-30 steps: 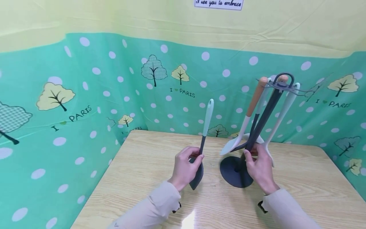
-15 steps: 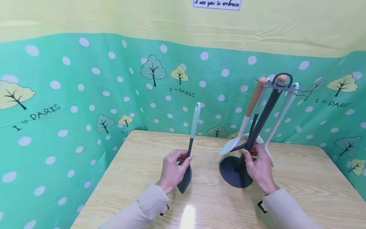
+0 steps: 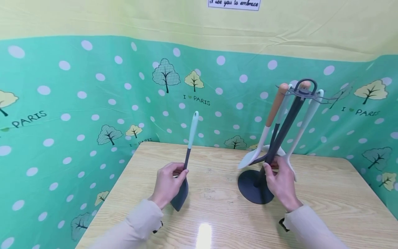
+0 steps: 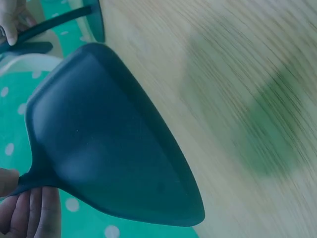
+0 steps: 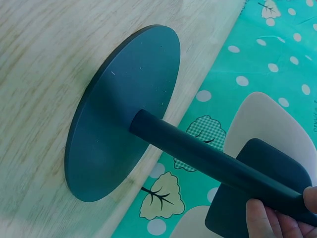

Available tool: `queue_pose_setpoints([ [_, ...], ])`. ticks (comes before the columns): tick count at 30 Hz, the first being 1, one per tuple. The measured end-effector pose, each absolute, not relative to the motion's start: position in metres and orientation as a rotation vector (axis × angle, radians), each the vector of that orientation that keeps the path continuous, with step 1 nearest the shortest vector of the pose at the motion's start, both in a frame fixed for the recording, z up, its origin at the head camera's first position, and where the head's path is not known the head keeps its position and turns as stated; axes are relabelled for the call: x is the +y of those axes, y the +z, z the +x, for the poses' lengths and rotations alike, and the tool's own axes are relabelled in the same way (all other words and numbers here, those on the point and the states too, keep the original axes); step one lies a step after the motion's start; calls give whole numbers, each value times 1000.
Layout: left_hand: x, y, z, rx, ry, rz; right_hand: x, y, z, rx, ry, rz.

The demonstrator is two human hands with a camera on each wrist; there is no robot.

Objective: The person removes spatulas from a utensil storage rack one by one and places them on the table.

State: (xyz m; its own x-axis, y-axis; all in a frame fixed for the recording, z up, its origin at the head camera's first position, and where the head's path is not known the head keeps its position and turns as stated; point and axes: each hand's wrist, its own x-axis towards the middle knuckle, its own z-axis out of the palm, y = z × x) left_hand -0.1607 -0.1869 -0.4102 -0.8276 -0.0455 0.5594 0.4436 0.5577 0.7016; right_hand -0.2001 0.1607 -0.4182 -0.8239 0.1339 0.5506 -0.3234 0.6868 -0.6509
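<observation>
My left hand [image 3: 169,185] pinches a spatula by the neck just above its head. The spatula [image 3: 193,129] stands nearly upright, with a mint handle at the top and a broad dark head [image 4: 109,139] pointing down. Its shadow lies on the wood apart from the head, in the left wrist view. With my right hand [image 3: 282,181] I grip the dark pole of a utensil stand [image 3: 287,126] low down, above its round base [image 5: 124,114]. Several utensils hang from the stand's top ring, among them one with a wooden handle [image 3: 275,109] and one with a pale mint handle [image 3: 312,109].
A light wooden table [image 3: 214,207] lies under both hands. Behind and to the left hangs a green cloth [image 3: 143,103] with white dots and tree prints, close to the table's back edge. Hanging utensil heads, including a pale one [image 3: 248,159], stick out around the pole.
My left hand has moved leftward with the spatula, away from the stand. The right hand keeps its grip on the pole, and the stand stays in place.
</observation>
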Motion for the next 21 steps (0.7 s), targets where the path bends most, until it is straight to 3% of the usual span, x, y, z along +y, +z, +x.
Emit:
queue_pose_setpoints([
  [21, -260, -411, -168, -2580, -960, -33, 160, -418, -199, -2337, 1043, 153],
])
